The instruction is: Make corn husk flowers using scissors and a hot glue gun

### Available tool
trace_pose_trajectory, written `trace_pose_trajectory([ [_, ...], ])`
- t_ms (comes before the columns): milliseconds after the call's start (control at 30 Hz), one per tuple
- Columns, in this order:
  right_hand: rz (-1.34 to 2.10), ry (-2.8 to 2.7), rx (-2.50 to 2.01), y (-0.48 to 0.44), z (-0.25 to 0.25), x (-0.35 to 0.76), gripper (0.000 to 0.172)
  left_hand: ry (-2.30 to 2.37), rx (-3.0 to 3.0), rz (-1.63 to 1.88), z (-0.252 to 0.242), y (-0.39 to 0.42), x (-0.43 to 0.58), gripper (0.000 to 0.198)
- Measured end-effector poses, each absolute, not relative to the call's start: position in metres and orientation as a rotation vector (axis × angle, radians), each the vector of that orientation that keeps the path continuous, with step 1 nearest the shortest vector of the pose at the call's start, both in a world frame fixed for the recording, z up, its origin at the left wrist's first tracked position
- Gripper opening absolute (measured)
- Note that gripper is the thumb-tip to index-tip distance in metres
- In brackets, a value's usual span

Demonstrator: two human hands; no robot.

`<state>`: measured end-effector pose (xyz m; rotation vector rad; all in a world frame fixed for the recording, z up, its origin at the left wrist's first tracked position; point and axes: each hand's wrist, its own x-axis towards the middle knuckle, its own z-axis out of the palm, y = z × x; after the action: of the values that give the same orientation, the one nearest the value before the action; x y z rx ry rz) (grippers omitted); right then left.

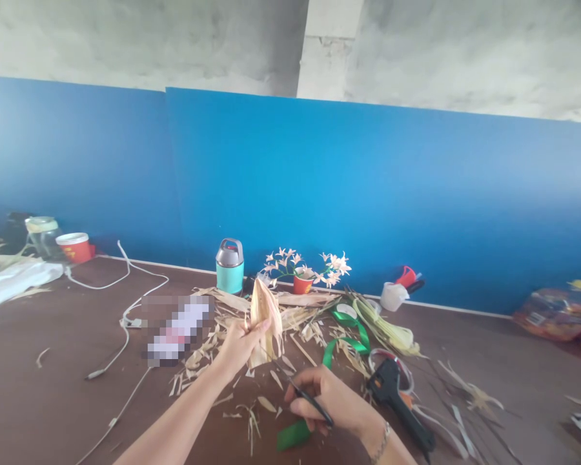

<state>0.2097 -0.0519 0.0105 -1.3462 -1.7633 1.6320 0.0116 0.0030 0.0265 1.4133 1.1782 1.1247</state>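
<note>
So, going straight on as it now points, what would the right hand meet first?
Probably the dry husk in the left hand, in line with the dark tool in the right hand; depth is unclear.

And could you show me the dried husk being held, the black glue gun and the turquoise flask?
Dried husk (263,306): head view, on its upper part.
Black glue gun (399,409): head view, on its handle.
Turquoise flask (230,274): head view, on its body below the grey lid.
</note>
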Motion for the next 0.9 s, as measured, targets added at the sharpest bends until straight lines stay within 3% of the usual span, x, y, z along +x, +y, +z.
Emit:
trace_pose_trajectory([
  [467, 1.609, -1.782, -1.337, -0.0519, 0.0113, 0.2079, 0.013, 1.101, 1.319, 1.104, 0.0258, 0.0006, 0.0155, 0.043],
  [900, 1.615, -1.755, -1.34, -0.0522, 0.0113, 0.2079, 0.012, 1.09, 1.321, 1.127, 0.0303, -0.0023, 0.0165, 0.045],
])
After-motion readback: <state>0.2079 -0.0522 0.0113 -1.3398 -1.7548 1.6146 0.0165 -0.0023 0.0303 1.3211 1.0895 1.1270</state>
